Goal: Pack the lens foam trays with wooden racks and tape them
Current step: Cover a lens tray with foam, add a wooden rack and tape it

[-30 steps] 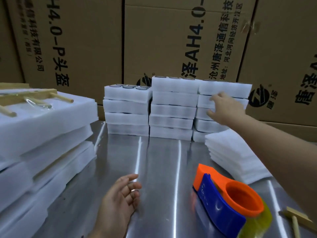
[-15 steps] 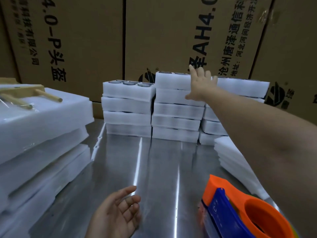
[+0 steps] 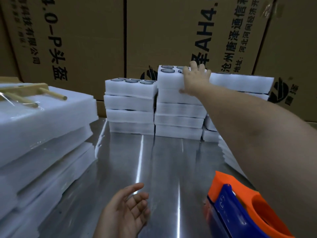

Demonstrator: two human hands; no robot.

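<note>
- We see the top lens foam tray (image 3: 173, 79) of the middle stack far ahead of us, at the back of the steel table (image 3: 164, 160), against the cardboard cartons (image 3: 96, 40); it is the thing the coming move turns on
- Its long axis runs left to right across our view, with round lenses (image 3: 167, 70) set in pockets on its upper face
- Our right hand (image 3: 195, 79) is by far the nearer one: it lies on the tray's right end, fingers spread over the top face and thumb down on the front side, so it grips that end of the tray
- The right arm is stretched almost straight, reaching forward and to the left over the table
- Our left hand (image 3: 127, 208) is well apart from the tray, low and close to us over the table, palm up, fingers loosely curled, holding nothing
- We judge the tray must come straight back toward us, kept level so the lenses stay in their pockets, with the left hand placed to receive its free end
- A wooden rack (image 3: 25, 91) lies on the foam stack (image 3: 44, 127) at our left, and the orange and blue tape dispenser (image 3: 240, 206) sits near us on the right, untouched
</note>
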